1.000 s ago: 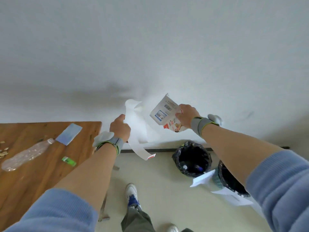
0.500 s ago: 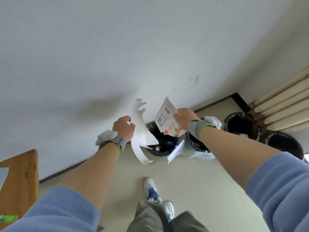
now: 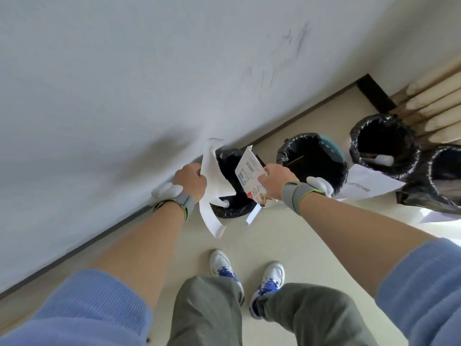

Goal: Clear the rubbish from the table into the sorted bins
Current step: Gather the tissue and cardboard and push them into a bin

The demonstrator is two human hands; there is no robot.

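Note:
My left hand grips a torn white paper sheet that hangs down over the left edge of the first black-lined bin. My right hand holds a flattened printed carton with a barcode and red print, tilted above the same bin. Both hands are side by side over that bin's opening. A second black-lined bin stands just right of my right hand.
Two more black-lined bins stand further right near pale pipes. White label sheets lie by the bins. The wall runs along the left. My two shoes stand on the pale floor below.
The view has swung further right and down; the wooden table has left the frame. Both hands with paper and carton have come down over the first bin, and more bins show.

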